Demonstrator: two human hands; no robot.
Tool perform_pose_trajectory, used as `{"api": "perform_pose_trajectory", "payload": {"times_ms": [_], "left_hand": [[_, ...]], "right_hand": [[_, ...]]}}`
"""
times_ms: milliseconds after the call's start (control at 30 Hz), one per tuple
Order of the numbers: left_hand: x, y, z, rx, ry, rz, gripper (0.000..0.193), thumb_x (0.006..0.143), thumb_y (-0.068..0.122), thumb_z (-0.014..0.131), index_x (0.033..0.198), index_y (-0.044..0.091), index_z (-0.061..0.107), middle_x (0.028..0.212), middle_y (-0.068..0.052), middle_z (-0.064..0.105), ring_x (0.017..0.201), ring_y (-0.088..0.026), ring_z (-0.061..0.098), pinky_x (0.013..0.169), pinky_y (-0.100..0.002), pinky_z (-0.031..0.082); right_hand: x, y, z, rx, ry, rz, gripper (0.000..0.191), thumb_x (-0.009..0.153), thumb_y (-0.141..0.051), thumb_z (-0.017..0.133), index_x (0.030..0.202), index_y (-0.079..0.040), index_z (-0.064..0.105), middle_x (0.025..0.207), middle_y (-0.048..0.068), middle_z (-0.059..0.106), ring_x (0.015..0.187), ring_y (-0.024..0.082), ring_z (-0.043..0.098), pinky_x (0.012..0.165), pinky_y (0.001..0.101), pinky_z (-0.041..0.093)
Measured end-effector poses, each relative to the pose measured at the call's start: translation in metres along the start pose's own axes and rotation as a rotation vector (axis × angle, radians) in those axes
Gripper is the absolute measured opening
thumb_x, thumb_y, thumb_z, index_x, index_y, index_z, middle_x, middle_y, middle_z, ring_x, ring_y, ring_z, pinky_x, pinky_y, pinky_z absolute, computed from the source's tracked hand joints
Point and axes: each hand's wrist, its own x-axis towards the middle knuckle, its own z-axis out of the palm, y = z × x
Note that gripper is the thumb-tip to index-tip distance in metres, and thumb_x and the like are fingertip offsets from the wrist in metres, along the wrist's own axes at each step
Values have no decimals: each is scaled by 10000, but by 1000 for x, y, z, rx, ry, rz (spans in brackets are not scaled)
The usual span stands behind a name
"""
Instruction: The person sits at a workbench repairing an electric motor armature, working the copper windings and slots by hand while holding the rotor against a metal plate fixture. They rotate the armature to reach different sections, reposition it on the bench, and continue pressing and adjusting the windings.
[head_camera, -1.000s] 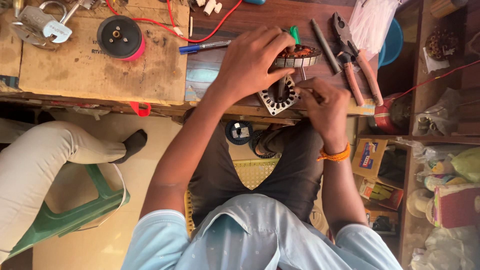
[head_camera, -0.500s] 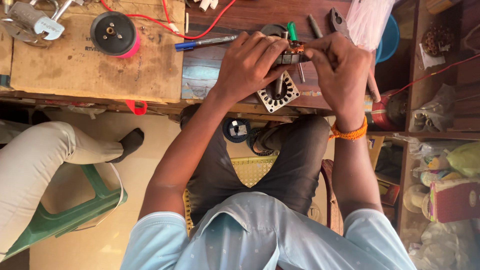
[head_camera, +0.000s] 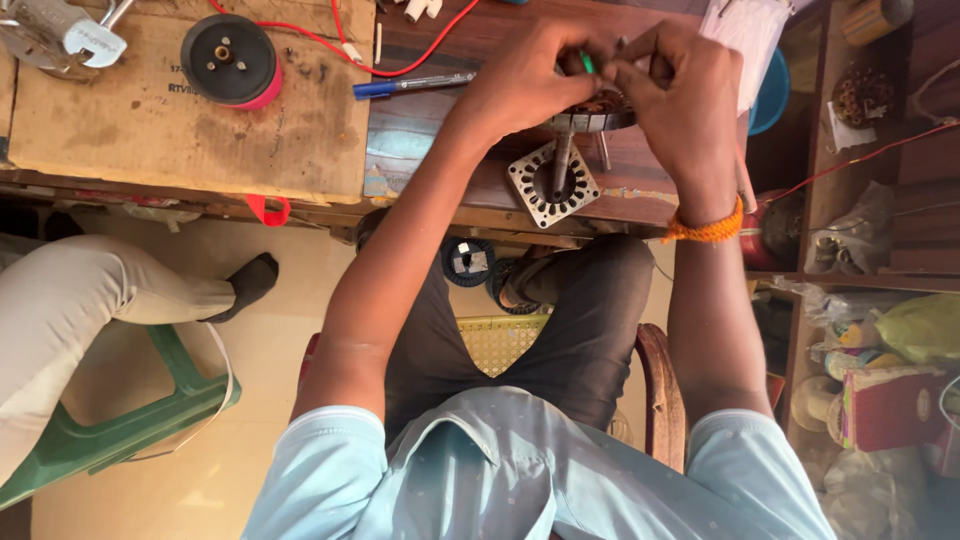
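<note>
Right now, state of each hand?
Left hand: closed on the round copper-wound motor stator over the workbench.
Right hand: closed on the same stator, fingers pinching at its top.

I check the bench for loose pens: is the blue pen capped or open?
Capped, it seems. The blue pen lies flat on the wooden bench, and a blue cap covers its left end; the tip is not visible.

Both bare forearms are reaching forward from short pale-blue sleeves, elbows bent, converging ahead of the torso. The left hand (head_camera: 525, 85) is curling its fingers inward in a pinching grip, knuckles up. The right hand (head_camera: 675, 95) is meeting it fingertip to fingertip, wrist bent, fingers closing tight.
</note>
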Motion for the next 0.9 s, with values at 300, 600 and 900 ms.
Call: {"api": "perform_pose_trajectory", "payload": {"times_ms": [300, 600, 900], "left_hand": [[-7, -10, -42, -33, -240, -3, 163, 885, 44, 770, 1046, 23, 777, 903, -32, 763, 824, -86, 719, 765, -265, 569], [5, 3, -49, -2, -329, 37, 166, 855, 37, 799, 1019, 21, 785, 913, -41, 798, 798, -93, 727, 764, -258, 562], [7, -1, -54, 7, -387, 103, 154, 867, 56, 805, 1015, 20, 787, 948, -52, 799, 813, -118, 722, 765, -288, 553]], "right_hand": [[-35, -49, -5, 23, -133, 27, 137, 937, -87, 854, 1020, -27, 763, 611, 36, 459, 550, 83, 357, 511, 288, 278], [-66, -52, 12, 83, -9, -26, 95, 1030, -31, 738, 1116, 9, 748, 1010, 148, 763, 854, 176, 735, 785, 296, 551], [-67, -53, 24, 66, 2, -36, 103, 994, -55, 753, 1078, 4, 755, 940, 145, 761, 757, 200, 742, 725, 310, 553]]}}
